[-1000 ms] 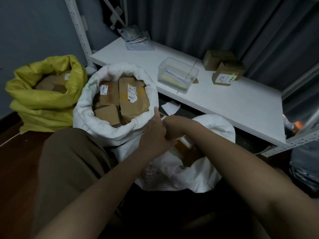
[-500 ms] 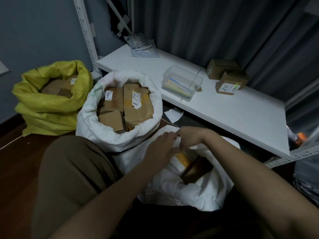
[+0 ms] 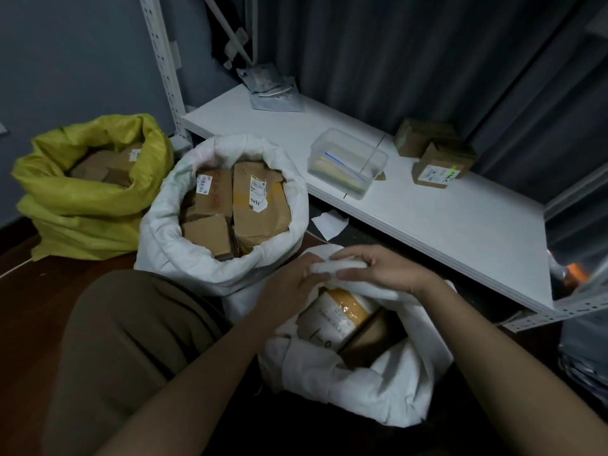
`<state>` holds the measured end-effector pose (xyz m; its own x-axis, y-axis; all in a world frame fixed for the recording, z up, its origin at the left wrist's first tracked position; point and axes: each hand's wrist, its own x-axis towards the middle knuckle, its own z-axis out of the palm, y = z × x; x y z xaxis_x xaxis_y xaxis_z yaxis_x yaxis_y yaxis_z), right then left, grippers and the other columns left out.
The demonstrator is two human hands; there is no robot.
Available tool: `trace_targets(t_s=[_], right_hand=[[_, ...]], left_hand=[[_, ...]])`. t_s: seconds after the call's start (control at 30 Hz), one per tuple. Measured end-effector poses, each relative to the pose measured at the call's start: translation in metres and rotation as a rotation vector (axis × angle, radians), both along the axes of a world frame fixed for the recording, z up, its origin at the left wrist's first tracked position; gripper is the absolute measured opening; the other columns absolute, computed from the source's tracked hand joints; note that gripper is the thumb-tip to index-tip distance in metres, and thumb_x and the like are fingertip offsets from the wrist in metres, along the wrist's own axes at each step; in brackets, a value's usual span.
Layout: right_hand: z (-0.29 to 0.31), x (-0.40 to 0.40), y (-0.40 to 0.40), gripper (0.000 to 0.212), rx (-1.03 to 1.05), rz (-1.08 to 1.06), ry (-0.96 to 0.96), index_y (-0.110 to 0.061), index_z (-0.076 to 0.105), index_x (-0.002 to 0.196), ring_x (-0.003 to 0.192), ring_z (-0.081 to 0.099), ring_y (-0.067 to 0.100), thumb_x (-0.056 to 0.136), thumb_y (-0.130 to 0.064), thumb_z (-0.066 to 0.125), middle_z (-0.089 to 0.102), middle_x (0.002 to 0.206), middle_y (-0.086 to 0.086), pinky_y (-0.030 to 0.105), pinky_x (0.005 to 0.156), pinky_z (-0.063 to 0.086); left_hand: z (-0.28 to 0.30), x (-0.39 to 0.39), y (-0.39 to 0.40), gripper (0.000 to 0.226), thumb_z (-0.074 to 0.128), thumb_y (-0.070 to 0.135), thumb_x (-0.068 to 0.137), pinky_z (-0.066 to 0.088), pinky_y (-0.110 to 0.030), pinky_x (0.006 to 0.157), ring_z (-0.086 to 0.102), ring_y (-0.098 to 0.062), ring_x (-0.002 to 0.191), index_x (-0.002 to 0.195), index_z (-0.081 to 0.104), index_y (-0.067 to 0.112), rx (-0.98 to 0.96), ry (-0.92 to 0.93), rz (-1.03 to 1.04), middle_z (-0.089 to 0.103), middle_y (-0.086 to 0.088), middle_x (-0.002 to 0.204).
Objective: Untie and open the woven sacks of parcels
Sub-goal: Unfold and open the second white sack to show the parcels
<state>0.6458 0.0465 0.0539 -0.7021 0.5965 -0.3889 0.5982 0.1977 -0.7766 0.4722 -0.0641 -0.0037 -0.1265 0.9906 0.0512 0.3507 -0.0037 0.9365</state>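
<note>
Head view, hands (image 3: 332, 278) gripping rolled rim of white sack (image 3: 388, 386), parcels (image 3: 342, 315) showing

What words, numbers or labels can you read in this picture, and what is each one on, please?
"743X", roughly, handwritten: label on a parcel in the middle white sack.
"2440", roughly, handwritten: label on the box on the shelf.
Printed labels and barcodes on other parcels: too small and blurred to read.
</note>
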Motion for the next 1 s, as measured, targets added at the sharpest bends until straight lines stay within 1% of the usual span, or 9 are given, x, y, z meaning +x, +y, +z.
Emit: trace_targets(t_s=[0.1,0.2,0.3,0.5,0.63,0.7,0.87,0.93,1.0], right_hand=[[-0.004,0.009,0.001,0.021,0.317,-0.029,0.016,-0.034,0.069,0.103,0.099,0.061,-0.003,0.082,-0.038,0.071,0.067,0.104,-0.021,0.022,0.090,0.047],[-0.011,-0.002,-0.008,0.008,0.327,-0.118,0.161,-0.027,0.072,0.089,0.086,0.064,-0.003,0.090,-0.026,0.064,0.071,0.090,-0.018,0.018,0.079,0.047],[-0.009,-0.015,-0.012,0.013,-0.057,-0.301,0.322,-0.017,0.071,0.086,0.078,0.064,0.000,0.092,-0.014,0.060,0.072,0.082,-0.010,0.016,0.074,0.046],[-0.012,0.008,0.000,0.030,0.456,-0.022,0.078,-0.041,0.063,0.113,0.108,0.059,0.001,0.083,-0.044,0.067,0.065,0.115,-0.019,0.025,0.091,0.046],[-0.012,-0.010,0.007,0.009,0.010,-0.165,0.162,-0.022,0.075,0.088,0.088,0.066,0.006,0.088,-0.026,0.067,0.073,0.089,-0.007,0.031,0.085,0.050],[-0.012,-0.015,0.009,0.011,-0.101,-0.128,0.116,-0.027,0.075,0.089,0.098,0.065,0.009,0.086,-0.033,0.067,0.073,0.097,-0.007,0.035,0.097,0.047],[0.001,0.005,0.006,0.045,0.277,-0.051,-0.221,-0.039,0.055,0.100,0.093,0.061,0.010,0.066,-0.064,0.071,0.064,0.100,-0.013,0.035,0.084,0.050],[-0.003,0.004,0.006,0.036,0.415,-0.029,-0.408,-0.031,0.055,0.090,0.082,0.060,0.015,0.069,-0.054,0.073,0.063,0.087,-0.006,0.029,0.068,0.047],[-0.007,-0.002,0.011,0.027,0.254,-0.138,-0.313,-0.019,0.065,0.086,0.077,0.062,0.016,0.072,-0.040,0.077,0.067,0.084,0.000,0.026,0.063,0.045]], left_hand=[[0.004,-0.013,0.004,0.017,0.057,0.022,0.093,0.042,-0.004,0.069,0.060,-0.002,0.085,0.105,0.060,0.010,-0.181,-0.281,0.023,0.062,0.005,0.091],[0.014,-0.009,0.007,0.038,0.052,0.042,0.093,0.038,-0.006,0.068,0.051,-0.001,0.086,0.121,0.048,0.017,-0.148,0.109,-0.042,0.052,0.010,0.100],[0.010,-0.004,0.012,0.052,0.041,0.055,0.087,0.042,-0.027,0.078,0.052,-0.008,0.093,0.121,0.052,0.017,0.072,0.314,-0.044,0.057,0.004,0.105],[0.003,-0.013,0.033,0.028,0.048,0.032,0.097,0.035,-0.024,0.061,0.046,-0.007,0.064,0.073,0.047,0.018,-0.170,-0.115,0.062,0.046,0.006,0.066],[0.011,0.001,0.037,0.062,0.038,0.069,0.084,0.048,-0.036,0.076,0.058,-0.017,0.090,0.118,0.051,0.019,-0.103,0.317,-0.090,0.060,0.003,0.102],[0.009,0.004,0.038,0.069,0.031,0.065,0.084,0.049,-0.038,0.073,0.060,-0.022,0.083,0.113,0.055,0.008,0.004,0.422,-0.096,0.063,-0.003,0.094],[0.008,-0.014,0.056,0.024,0.045,0.034,0.098,0.045,-0.023,0.072,0.055,-0.015,0.079,0.082,0.058,0.021,-0.254,-0.124,0.037,0.059,0.004,0.081],[0.010,-0.014,0.060,0.026,0.045,0.040,0.097,0.050,-0.036,0.088,0.060,-0.021,0.087,0.087,0.060,0.021,-0.474,-0.380,0.068,0.063,-0.001,0.088],[0.012,-0.008,0.058,0.039,0.038,0.043,0.098,0.046,-0.040,0.095,0.059,-0.028,0.102,0.109,0.060,0.013,-0.470,-0.062,0.053,0.064,-0.009,0.105]])
